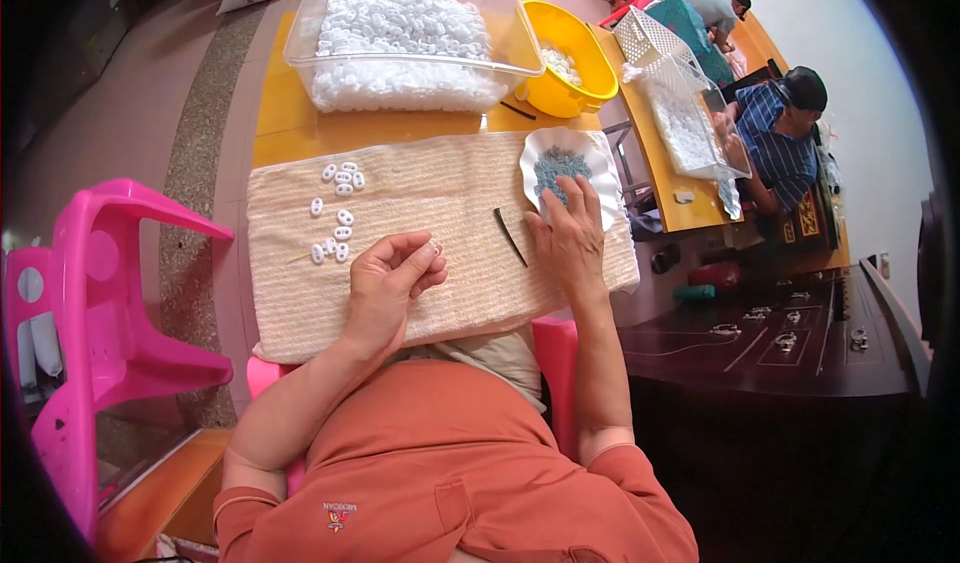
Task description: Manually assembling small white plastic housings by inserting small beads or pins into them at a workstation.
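Note:
My left hand (385, 283) is over the middle of the towel (450, 178), thumb and index finger pinched together. Whatever small thing sits at those fingertips is too small to make out. My right hand (572, 238) reaches over the near edge of a white plate with a wavy rim (532, 153). Its fingers are apart, and the tips touch a heap of tiny blue-grey pieces (560, 166). Between my hands lies a thin black strip (510, 237). Left of them, several white oval two-hole pieces (344, 217) are scattered on the towel, with a thin stick (300, 257) beside the nearest ones.
A clear bin (400, 61) full of white pieces stands at the table's far side, next to a yellow basin (590, 48). To the left is a pink plastic chair (130, 303). Two people work at another table (650, 153) on the right, near a dark panelled surface (770, 333).

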Available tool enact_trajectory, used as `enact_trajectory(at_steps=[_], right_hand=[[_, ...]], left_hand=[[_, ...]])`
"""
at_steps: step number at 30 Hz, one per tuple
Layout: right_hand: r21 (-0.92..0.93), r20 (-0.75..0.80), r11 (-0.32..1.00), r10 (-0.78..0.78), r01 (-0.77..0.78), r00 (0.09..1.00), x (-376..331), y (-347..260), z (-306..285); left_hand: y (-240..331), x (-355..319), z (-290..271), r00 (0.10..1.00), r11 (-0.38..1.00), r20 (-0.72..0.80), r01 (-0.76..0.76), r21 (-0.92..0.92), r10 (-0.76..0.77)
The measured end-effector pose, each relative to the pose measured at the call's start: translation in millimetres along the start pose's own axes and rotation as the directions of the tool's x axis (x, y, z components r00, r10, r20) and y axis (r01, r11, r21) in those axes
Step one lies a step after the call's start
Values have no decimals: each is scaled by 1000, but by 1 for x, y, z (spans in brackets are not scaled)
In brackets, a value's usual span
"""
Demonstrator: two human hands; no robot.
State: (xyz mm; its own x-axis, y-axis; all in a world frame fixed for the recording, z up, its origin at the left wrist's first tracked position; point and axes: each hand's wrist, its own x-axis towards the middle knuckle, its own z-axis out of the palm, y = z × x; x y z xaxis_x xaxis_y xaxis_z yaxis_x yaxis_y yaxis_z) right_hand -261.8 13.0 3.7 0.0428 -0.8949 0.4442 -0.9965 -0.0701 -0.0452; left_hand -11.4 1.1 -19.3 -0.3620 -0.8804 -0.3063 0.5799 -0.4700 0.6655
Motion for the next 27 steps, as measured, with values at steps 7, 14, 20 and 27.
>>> enact_trajectory(at_steps=[7, 14, 20, 27], right_hand=[[-3, 2, 1000, -13, 13, 1000, 4, 2, 7], [-38, -58, 999, -20, 18, 998, 0, 1, 16], [-8, -117, 999, -43, 42, 992, -4, 3, 21], [61, -136, 998, -5, 13, 991, -2, 0, 19]], left_hand=[[-1, 1, -1, 1000, 1000, -3, 8, 8, -8], [-1, 1, 0, 1000, 999, -11, 23, 25, -23], [-2, 0, -1, 1000, 999, -14, 22, 28, -22], [-2, -1, -1, 1000, 999, -17, 21, 36, -20]])
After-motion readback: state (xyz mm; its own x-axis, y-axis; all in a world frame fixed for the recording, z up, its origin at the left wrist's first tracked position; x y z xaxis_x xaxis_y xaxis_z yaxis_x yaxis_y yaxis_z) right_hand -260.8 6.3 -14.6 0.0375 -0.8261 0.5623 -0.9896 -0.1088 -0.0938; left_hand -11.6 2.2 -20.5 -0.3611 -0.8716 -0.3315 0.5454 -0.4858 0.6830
